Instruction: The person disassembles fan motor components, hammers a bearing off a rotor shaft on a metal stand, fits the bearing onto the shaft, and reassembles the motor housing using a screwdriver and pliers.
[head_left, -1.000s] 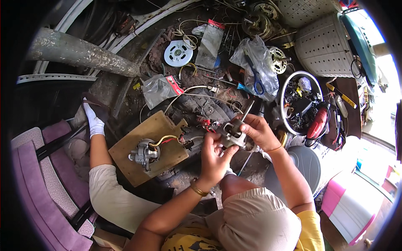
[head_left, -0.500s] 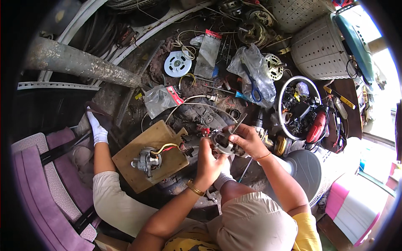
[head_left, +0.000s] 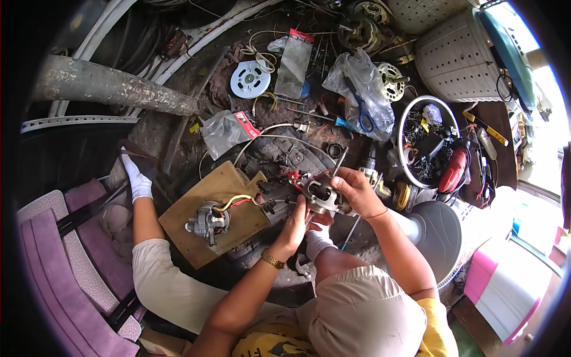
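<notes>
My left hand (head_left: 294, 225) is closed on the lower left of a metal motor housing (head_left: 320, 200) with a shaft (head_left: 340, 159) sticking up. My right hand (head_left: 359, 194) grips the same housing from the right, thumb on top beside the shaft. Just left of them, a wooden board (head_left: 187, 234) bears another motor assembly (head_left: 208, 224) with yellow and red wires (head_left: 232, 202). Red wiring (head_left: 292, 177) lies just beyond the housing, and a cordless drill (head_left: 370, 166) lies behind my right hand.
A bowl (head_left: 405, 107) of small parts and a red tool (head_left: 453, 169) are at the right, near a grey round base (head_left: 443, 238). Behind lie bags (head_left: 223, 134), a white disc (head_left: 250, 79) and cables. A large pipe (head_left: 119, 83) and purple cushions (head_left: 41, 262) are at the left.
The housing, held in both hands throughout, has shifted slightly left and tilted in my grip. My left hand sits a little lower and further left than a second ago.
</notes>
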### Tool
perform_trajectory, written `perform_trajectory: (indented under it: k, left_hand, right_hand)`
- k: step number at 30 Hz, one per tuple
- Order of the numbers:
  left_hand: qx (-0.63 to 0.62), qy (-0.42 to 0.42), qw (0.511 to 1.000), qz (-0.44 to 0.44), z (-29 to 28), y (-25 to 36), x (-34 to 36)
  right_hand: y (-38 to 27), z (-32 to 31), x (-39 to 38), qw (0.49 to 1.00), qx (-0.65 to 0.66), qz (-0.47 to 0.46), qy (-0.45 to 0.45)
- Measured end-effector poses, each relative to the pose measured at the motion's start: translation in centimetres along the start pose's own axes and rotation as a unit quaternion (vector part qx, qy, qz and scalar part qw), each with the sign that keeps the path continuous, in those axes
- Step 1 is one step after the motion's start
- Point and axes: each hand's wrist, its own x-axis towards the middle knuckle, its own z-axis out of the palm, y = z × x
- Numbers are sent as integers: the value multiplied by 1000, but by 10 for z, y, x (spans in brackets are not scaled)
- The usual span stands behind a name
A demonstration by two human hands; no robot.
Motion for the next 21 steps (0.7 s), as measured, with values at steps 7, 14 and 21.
perform_trajectory:
  k: [7, 14, 21]
  left_hand:
    - [-52, 97, 955, 274, 24, 4, 3]
    - [3, 111, 950, 291, 29, -3, 4]
    - [-355, -158, 918, -72, 11, 7, 0]
  right_hand:
    - [16, -3, 8, 999, -8, -17, 35]
    - [12, -1, 5, 999, 4, -13, 48]
    - [-1, 0, 0, 1000, 6, -19, 3]
